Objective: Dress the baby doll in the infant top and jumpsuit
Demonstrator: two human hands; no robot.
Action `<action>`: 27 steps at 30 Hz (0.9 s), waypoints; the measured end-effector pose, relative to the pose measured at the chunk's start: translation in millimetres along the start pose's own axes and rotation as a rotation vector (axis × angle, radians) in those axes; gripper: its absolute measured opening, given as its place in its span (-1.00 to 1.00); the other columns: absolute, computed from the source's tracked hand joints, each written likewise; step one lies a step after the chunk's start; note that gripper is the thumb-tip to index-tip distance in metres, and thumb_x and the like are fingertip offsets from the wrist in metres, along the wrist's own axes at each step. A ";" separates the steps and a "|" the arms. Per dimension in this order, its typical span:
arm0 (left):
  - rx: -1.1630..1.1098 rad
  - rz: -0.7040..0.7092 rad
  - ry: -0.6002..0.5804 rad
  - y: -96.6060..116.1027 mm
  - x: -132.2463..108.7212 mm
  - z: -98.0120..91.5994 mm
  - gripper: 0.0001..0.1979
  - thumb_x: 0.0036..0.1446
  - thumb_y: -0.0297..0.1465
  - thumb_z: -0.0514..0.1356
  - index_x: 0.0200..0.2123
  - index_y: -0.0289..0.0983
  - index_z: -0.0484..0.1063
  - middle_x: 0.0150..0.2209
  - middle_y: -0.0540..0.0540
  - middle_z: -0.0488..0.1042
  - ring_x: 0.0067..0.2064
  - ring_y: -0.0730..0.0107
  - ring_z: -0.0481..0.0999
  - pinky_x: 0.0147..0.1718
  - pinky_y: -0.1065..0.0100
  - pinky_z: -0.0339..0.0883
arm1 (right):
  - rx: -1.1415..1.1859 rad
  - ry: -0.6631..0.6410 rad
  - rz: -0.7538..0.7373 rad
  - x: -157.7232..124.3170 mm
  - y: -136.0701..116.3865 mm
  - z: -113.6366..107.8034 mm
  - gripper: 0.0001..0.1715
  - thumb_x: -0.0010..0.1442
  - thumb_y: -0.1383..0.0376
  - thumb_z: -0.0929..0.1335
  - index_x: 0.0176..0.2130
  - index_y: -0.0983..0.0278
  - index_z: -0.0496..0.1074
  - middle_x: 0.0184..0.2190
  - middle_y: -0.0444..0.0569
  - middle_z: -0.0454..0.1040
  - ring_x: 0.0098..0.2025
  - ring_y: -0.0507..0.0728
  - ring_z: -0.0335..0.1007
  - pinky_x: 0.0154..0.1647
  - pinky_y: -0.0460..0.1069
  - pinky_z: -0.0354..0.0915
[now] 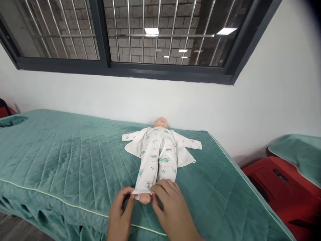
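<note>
A baby doll [161, 122] lies on its back, its head toward the wall and its feet toward me. White printed trousers [152, 157] cover its legs, over a white jacket [185, 152] spread open with both sleeves stretched sideways. My left hand [122, 209] pinches the left edge of the trouser cuff nearest me. At the cuff's other edge, my right hand [172, 207] grips the fabric between thumb and fingers. One doll foot [144, 198] sticks out below this cuff, between my hands. The other foot is hidden behind my right hand.
The doll rests on a bed with a green quilted cover [75, 160], which has a face hole [12, 121] at far left. A red plastic chair [276, 187] stands at right, beside another green cover [298, 154]. Behind are a white wall and a barred window [165, 72].
</note>
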State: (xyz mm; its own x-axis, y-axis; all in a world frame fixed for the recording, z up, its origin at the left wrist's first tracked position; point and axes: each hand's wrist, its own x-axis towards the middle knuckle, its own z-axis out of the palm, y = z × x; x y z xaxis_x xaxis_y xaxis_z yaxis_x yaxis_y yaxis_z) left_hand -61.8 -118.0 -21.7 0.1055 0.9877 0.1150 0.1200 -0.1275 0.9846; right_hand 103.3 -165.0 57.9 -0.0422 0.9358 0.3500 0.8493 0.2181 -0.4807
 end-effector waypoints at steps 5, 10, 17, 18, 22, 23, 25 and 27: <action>0.288 0.184 -0.010 2.8 6.6 -0.4 -0.76 0.27 -0.31 0.03 -0.14 -0.20 0.46 -0.13 -0.16 0.48 -0.06 0.15 0.46 -0.06 0.11 0.36 | 0.190 -0.035 0.084 -8.9 29.3 -26.5 -0.71 0.24 0.44 0.25 -0.10 0.17 0.41 -0.10 -0.06 0.45 -0.02 0.12 0.35 0.02 0.04 0.27; 0.431 0.414 -0.070 36.2 15.3 18.2 -0.73 0.28 -0.44 0.00 -0.06 -0.18 0.43 -0.03 -0.17 0.44 0.04 0.17 0.39 0.01 0.09 0.32 | 0.141 -0.027 0.328 -19.8 64.7 -24.9 -0.66 0.10 0.42 0.31 -0.09 0.20 0.40 -0.12 -0.01 0.46 -0.07 0.18 0.40 -0.06 0.07 0.33; 0.881 0.588 -0.320 63.5 24.2 50.3 -0.73 0.17 -0.57 0.05 -0.13 -0.21 0.43 -0.01 -0.16 0.44 0.09 0.00 0.31 -0.07 -0.01 0.25 | 0.091 0.019 0.353 -29.2 54.7 5.1 -0.87 0.24 0.35 0.25 -0.22 0.24 0.38 -0.24 -0.01 0.43 -0.17 0.17 0.38 -0.15 0.05 0.29; 0.930 0.591 -0.324 64.6 25.9 52.5 -0.72 0.15 -0.58 0.05 -0.13 -0.23 0.43 -0.01 -0.18 0.44 0.09 -0.02 0.31 -0.08 -0.03 0.25 | 0.084 0.026 0.343 -28.8 55.3 7.2 -0.85 0.24 0.38 0.23 -0.22 0.25 0.37 -0.25 -0.01 0.43 -0.17 0.16 0.37 -0.15 0.05 0.28; 1.010 0.603 -0.318 67.6 33.4 57.7 -0.77 0.13 -0.59 0.06 -0.20 -0.28 0.43 -0.05 -0.22 0.44 0.04 -0.03 0.32 -0.14 -0.02 0.26 | 0.118 0.051 0.322 -27.0 62.2 8.9 -0.79 0.24 0.43 0.20 -0.21 0.26 0.37 -0.26 -0.02 0.43 -0.19 0.13 0.37 -0.16 0.02 0.28; 1.003 0.605 -0.311 68.4 34.5 58.1 -0.78 0.15 -0.59 0.06 -0.21 -0.28 0.44 -0.06 -0.22 0.44 0.03 -0.02 0.33 -0.15 -0.01 0.26 | 0.133 0.054 0.319 -26.6 62.9 6.9 -0.79 0.26 0.42 0.19 -0.21 0.25 0.38 -0.28 -0.03 0.43 -0.21 0.13 0.37 -0.18 0.01 0.28; 0.963 0.616 -0.294 70.6 34.7 57.1 -0.82 0.17 -0.56 0.07 -0.23 -0.27 0.44 -0.04 -0.21 0.44 0.04 -0.01 0.32 -0.13 -0.01 0.27 | 0.153 0.058 0.296 -26.3 61.5 -1.3 -0.79 0.29 0.38 0.19 -0.23 0.24 0.39 -0.31 -0.05 0.43 -0.26 0.11 0.36 -0.22 -0.01 0.28; 0.886 0.636 -0.282 73.7 31.5 53.6 -0.84 0.19 -0.54 0.08 -0.23 -0.26 0.43 -0.01 -0.20 0.43 0.09 0.01 0.31 -0.09 -0.01 0.29 | 0.152 0.082 0.241 -27.3 56.7 -13.5 -0.81 0.32 0.33 0.21 -0.26 0.23 0.39 -0.35 -0.07 0.42 -0.30 0.10 0.35 -0.26 -0.03 0.28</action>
State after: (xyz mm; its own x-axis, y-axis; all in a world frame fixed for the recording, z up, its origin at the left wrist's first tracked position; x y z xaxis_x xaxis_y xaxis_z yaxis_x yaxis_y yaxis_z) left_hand 3.3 -101.1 47.4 0.6034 0.6790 0.4181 0.6118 -0.7305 0.3034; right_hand 159.7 -181.9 31.9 0.1990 0.9414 0.2725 0.7408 0.0375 -0.6706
